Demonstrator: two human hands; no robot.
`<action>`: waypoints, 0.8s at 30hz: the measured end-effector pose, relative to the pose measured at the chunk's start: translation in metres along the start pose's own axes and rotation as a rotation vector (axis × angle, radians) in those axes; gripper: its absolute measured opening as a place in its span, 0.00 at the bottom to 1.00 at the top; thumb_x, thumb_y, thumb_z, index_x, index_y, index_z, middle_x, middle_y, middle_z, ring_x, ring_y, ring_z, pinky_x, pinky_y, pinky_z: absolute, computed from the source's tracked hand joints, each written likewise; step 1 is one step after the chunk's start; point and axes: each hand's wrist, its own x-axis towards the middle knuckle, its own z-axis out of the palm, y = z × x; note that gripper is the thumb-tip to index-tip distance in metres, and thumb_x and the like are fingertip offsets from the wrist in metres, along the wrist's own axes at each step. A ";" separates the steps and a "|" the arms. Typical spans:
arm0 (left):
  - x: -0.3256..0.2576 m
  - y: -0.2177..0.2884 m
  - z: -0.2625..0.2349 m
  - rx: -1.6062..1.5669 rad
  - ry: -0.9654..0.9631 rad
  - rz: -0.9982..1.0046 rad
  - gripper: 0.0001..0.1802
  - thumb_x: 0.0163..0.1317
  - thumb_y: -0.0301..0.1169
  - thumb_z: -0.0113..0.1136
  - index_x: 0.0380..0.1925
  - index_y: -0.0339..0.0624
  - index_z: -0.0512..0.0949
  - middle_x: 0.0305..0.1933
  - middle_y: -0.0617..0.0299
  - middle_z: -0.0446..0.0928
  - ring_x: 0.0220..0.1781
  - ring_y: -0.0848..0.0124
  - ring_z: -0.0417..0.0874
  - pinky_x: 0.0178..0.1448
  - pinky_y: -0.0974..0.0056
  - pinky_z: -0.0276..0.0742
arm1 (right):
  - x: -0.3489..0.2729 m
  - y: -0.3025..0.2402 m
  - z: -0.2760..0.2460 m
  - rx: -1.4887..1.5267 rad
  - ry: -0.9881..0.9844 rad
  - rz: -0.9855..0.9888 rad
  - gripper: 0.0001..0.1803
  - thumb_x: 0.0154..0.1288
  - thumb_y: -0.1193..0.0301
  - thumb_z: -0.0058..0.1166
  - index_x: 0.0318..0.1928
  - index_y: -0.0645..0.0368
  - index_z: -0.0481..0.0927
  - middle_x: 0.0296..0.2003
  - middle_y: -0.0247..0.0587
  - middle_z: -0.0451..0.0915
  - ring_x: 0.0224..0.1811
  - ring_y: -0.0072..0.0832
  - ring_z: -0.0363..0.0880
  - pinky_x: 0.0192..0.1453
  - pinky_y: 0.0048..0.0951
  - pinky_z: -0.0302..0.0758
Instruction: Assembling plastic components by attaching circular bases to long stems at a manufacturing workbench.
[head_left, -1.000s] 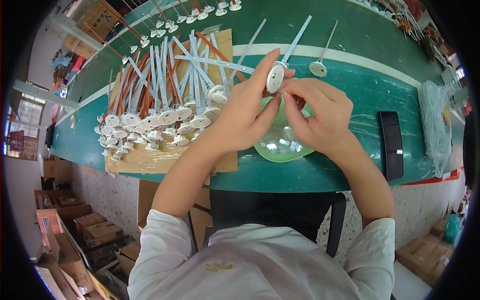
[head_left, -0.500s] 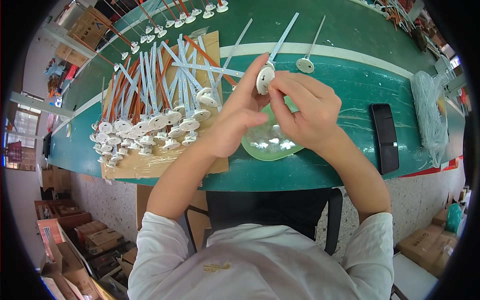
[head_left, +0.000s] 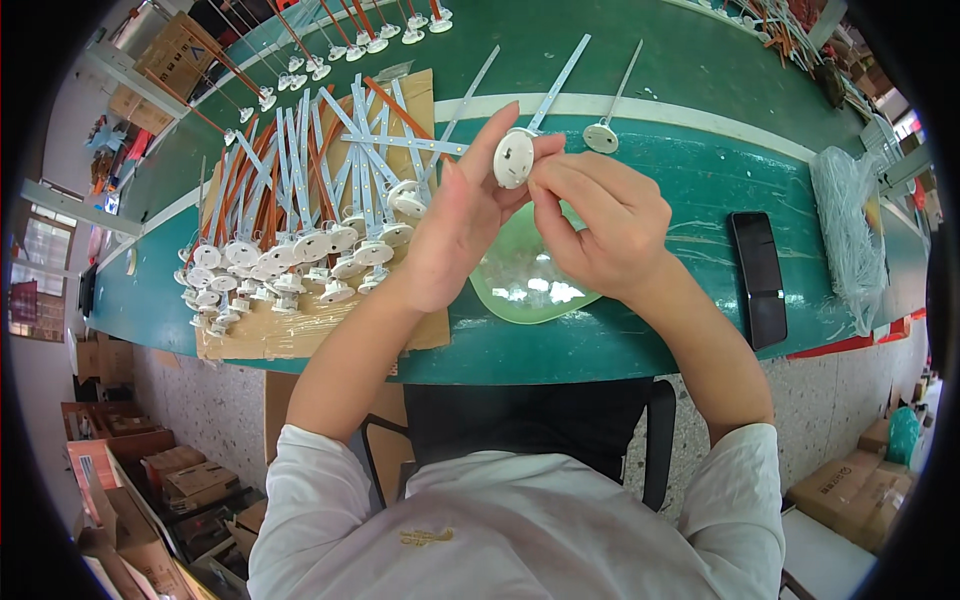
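Landmark: pale green dish [head_left: 530, 285], lying on the green tabletop [head_left: 690, 180] at its near edge.
Held part: white round disc with a long thin strip [head_left: 516, 155], raised above the far rim of the dish; the strip runs up and away.
Left hand [head_left: 455, 225]: just left of the dish, fingers closed on the disc's left side, index finger extended along its edge.
Right hand [head_left: 605, 220]: over the dish's right half, fingers curled and pinching at the disc's right edge.
Finished stock: heap of similar strip parts [head_left: 300, 220] on a cardboard sheet [head_left: 300, 330], left of the dish.
Loose part: one disc with strip [head_left: 602, 135], beyond the dish.
Phone: black phone [head_left: 758, 275], right of the dish.
Bag: clear plastic bundle [head_left: 850, 220], further right, past the phone.
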 end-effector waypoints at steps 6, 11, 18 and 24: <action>-0.002 0.001 0.003 0.007 -0.026 -0.001 0.57 0.67 0.76 0.19 0.81 0.41 0.39 0.79 0.37 0.56 0.78 0.53 0.63 0.80 0.52 0.53 | -0.001 -0.002 0.000 -0.032 0.017 -0.001 0.11 0.50 0.86 0.64 0.36 0.65 0.83 0.31 0.46 0.84 0.28 0.36 0.84 0.30 0.28 0.79; -0.005 0.006 -0.003 -0.018 -0.104 -0.012 0.61 0.64 0.79 0.22 0.81 0.41 0.34 0.81 0.41 0.52 0.81 0.51 0.56 0.82 0.48 0.45 | 0.002 -0.006 0.002 0.033 0.020 0.028 0.10 0.50 0.86 0.65 0.36 0.65 0.83 0.31 0.46 0.84 0.28 0.37 0.83 0.30 0.29 0.79; -0.002 0.002 0.005 -0.003 -0.067 -0.024 0.62 0.64 0.79 0.22 0.80 0.38 0.34 0.81 0.41 0.51 0.80 0.51 0.57 0.82 0.49 0.43 | -0.001 0.000 0.001 -0.034 -0.067 -0.014 0.12 0.50 0.86 0.64 0.37 0.65 0.81 0.30 0.45 0.82 0.28 0.38 0.82 0.29 0.31 0.78; -0.007 -0.005 0.004 0.181 -0.013 -0.021 0.60 0.68 0.74 0.34 0.80 0.35 0.35 0.80 0.40 0.53 0.81 0.51 0.57 0.81 0.51 0.52 | -0.009 -0.005 0.008 -0.052 -0.123 -0.018 0.15 0.44 0.81 0.63 0.37 0.63 0.79 0.28 0.43 0.78 0.28 0.40 0.82 0.31 0.36 0.79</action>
